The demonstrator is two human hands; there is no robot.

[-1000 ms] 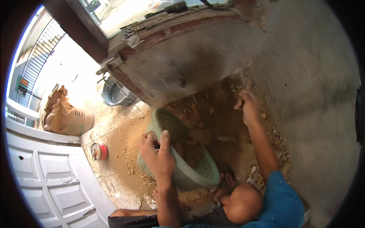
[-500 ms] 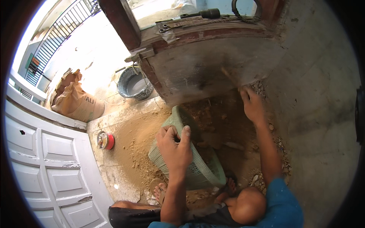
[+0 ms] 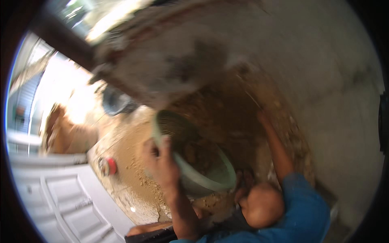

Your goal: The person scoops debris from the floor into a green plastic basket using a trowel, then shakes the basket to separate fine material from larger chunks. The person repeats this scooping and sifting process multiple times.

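My left hand (image 3: pixel 162 166) is closed on the near left rim of a pale green plastic basket (image 3: pixel 204 180). The basket leans with its mouth toward the right, and brown clods of soil (image 3: pixel 198 156) lie inside it. To the right and farther off, my right hand (image 3: pixel 265 116) is closed round a thin stick-like tool (image 3: pixel 253 97). Motion smears that tool, so its kind and far end cannot be made out. The tool is over the dark brown soil (image 3: pixel 233 109) at the foot of the walls.
Fine sandy soil (image 3: pixel 135 150) spreads left of the basket. A small red container (image 3: pixel 108 166) stands near the white panelled door (image 3: pixel 60 194). Beyond are a dark bucket (image 3: pixel 114 101) and a brown paper sack (image 3: pixel 73 133). A grey wall (image 3: pixel 340 121) bounds the right.
The view has turned and blurred. The basket has tipped more upright, showing soil inside, with my left hand still on its rim. My right hand and its tool have dropped lower toward the soil.
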